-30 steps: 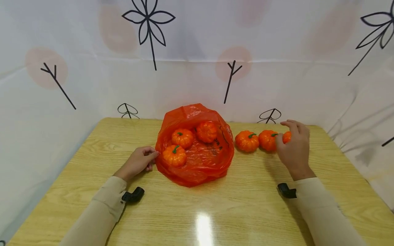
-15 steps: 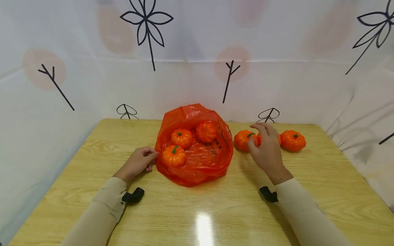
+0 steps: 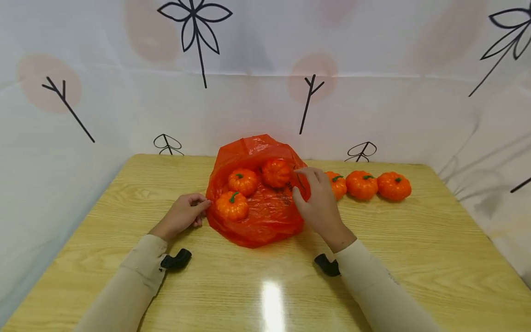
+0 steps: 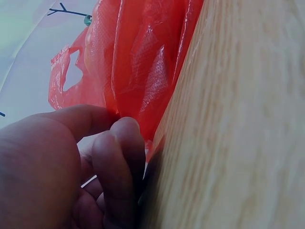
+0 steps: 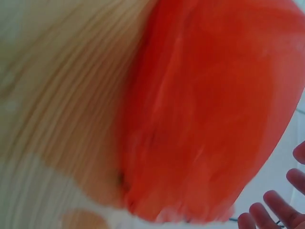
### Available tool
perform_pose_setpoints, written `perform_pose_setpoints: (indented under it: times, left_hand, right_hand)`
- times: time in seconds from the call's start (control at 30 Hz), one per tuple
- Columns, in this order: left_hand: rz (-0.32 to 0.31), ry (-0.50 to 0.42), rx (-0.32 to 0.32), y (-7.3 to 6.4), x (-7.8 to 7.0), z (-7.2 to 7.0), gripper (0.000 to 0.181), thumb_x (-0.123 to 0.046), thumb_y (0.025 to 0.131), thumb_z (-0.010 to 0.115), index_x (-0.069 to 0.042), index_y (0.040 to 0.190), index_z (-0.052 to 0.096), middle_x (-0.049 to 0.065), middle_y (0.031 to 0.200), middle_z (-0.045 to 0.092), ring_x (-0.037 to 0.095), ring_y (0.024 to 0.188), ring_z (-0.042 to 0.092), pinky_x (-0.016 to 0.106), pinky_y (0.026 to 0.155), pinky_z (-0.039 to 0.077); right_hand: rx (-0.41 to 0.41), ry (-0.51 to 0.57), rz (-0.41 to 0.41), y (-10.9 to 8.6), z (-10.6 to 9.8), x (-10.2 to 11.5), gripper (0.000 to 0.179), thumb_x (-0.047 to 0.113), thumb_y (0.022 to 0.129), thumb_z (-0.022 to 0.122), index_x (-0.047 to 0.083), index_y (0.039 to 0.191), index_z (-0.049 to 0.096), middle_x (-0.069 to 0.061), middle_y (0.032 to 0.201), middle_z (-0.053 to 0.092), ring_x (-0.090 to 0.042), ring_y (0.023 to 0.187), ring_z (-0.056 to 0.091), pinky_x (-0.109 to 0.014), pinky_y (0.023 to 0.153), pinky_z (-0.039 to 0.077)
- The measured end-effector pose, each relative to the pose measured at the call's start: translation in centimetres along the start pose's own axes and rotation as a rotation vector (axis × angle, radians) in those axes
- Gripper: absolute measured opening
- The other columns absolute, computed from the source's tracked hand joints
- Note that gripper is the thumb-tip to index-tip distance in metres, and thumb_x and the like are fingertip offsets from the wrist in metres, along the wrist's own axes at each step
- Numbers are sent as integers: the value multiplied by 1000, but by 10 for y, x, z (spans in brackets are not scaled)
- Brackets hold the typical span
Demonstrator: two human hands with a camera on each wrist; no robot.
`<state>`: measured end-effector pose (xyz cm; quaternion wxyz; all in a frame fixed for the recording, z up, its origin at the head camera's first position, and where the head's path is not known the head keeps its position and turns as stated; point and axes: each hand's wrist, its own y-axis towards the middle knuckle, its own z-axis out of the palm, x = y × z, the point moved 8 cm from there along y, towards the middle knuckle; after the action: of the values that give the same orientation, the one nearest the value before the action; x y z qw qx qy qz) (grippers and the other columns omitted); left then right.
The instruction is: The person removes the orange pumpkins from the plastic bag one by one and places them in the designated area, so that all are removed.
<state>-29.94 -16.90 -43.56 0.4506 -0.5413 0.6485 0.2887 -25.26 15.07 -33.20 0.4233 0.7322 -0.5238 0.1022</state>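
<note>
An open red plastic bag [image 3: 265, 230] stands mid-table, with three small orange pumpkins inside, among them a front pumpkin [image 3: 232, 206] with a green stem. At its left edge my left hand [image 3: 182, 214] pinches the plastic between thumb and fingers; the left wrist view shows the fingertips against the bag [image 4: 147, 71]. My right hand [image 3: 319, 205] is over the bag's right rim, fingers apart and bent slightly, holding nothing. The right wrist view is blurred, with the fingers [image 5: 274, 205] beside the bag [image 5: 205, 105]. Just behind this hand sits a partly hidden pumpkin [image 3: 339, 186].
To the right of the bag, two more pumpkins stand in line with the partly hidden one: a middle pumpkin [image 3: 362, 185] and an end pumpkin [image 3: 394, 186]. The wooden table [image 3: 224, 286] meets a patterned white cloth [image 3: 257, 106] at the back.
My right hand has swept left, from the far right pumpkin, past the other two, to the bag's right rim. My left hand stays at the bag's left edge. The head view tilts slightly.
</note>
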Motion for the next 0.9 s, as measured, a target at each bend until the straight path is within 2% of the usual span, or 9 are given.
perform_pose_setpoints:
  times: [0.17, 0.4, 0.7, 0.9]
  left_hand:
    - [-4, -5, 5, 3, -2, 1, 30, -31, 102, 60, -2, 102, 64, 7, 78, 58, 13, 53, 53, 26, 54, 52]
    - [-1, -14, -5, 2, -3, -1, 30, -30, 102, 59, -1, 102, 64, 8, 78, 58, 13, 53, 53, 27, 54, 51]
    - [8, -23, -6, -1, -5, -2, 29, -28, 103, 58, 0, 104, 64, 7, 78, 58, 13, 52, 52, 27, 54, 52]
    - [-2, -22, -3, -2, -2, 1, 29, -27, 103, 58, 1, 105, 64, 6, 77, 58, 12, 51, 52, 26, 52, 51]
  right_hand:
    - [33, 49, -1, 4, 10, 17, 33, 13, 96, 63, 7, 128, 57, -14, 133, 50, -34, 128, 45, -54, 106, 44]
    - [74, 61, -75, 8, 30, 41, 33, 15, 97, 64, 7, 128, 58, -13, 132, 53, -31, 124, 50, -47, 105, 48]
    - [138, 97, -85, 4, 47, 59, 32, 15, 96, 67, 10, 127, 59, -9, 132, 55, -28, 125, 51, -45, 106, 49]
    - [208, 90, -89, -1, 63, 69, 39, 14, 94, 71, 9, 131, 59, -11, 133, 54, -28, 125, 53, -44, 103, 51]
